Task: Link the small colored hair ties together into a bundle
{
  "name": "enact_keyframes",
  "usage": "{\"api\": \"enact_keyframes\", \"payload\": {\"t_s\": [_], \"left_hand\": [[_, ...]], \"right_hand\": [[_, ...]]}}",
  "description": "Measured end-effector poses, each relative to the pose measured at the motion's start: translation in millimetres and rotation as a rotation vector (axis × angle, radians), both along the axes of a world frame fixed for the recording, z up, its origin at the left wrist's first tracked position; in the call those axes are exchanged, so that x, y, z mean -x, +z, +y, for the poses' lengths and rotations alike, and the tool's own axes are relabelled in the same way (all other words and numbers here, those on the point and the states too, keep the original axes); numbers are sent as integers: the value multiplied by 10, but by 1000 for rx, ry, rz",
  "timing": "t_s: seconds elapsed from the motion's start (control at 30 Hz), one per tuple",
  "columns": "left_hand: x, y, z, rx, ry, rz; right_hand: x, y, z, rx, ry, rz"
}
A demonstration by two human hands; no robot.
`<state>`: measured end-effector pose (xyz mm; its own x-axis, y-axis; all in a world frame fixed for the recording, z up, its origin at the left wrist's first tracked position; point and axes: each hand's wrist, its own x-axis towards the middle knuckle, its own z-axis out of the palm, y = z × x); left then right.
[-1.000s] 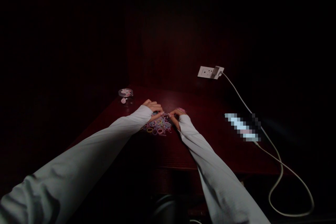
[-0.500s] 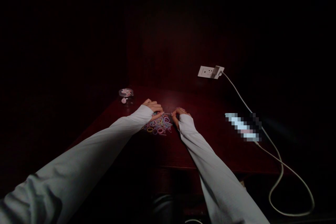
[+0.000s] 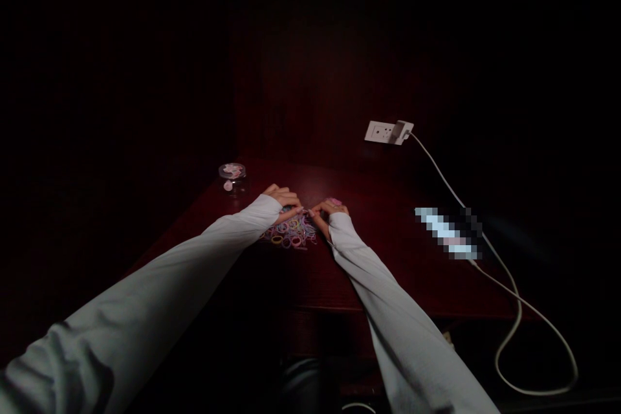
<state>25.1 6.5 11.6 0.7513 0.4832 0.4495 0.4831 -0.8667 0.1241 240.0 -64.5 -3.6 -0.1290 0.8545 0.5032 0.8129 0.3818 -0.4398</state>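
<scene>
A pile of small pastel hair ties point(image 3: 290, 236) in pink, purple, yellow and blue lies on the dark red table. Just above its far side, my left hand point(image 3: 286, 199) is closed, thumb and fingers pinching one end of a thin hair tie. My right hand point(image 3: 327, 212) pinches the same tie from the other side, its fingertips almost meeting those of the left. The fingers hide most of the tie. Something pink point(image 3: 333, 202) shows behind the right hand's knuckles; its kind is unclear.
A clear round jar point(image 3: 233, 178) with pink pieces on its lid stands at the back left. On the right lies a blurred-out lit phone point(image 3: 446, 233). Its white cable point(image 3: 519, 310) loops past the table edge and up to a wall socket point(image 3: 381, 132).
My right hand has moved left towards my left hand, so the tie that was stretched between them is now short. My left hand has barely moved.
</scene>
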Motion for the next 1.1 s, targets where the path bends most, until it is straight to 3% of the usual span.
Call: {"api": "enact_keyframes", "payload": {"t_s": [0.4, 0.87, 1.1], "left_hand": [[-2, -7, 16, 8, 30, 39], [16, 36, -2, 9, 39, 11], [-14, -90, 90, -32, 66, -15]], "right_hand": [[8, 40, -22, 54, 13, -43], [-35, -5, 48, -53, 49, 96], [-18, -1, 41, -39, 19, 80]]}}
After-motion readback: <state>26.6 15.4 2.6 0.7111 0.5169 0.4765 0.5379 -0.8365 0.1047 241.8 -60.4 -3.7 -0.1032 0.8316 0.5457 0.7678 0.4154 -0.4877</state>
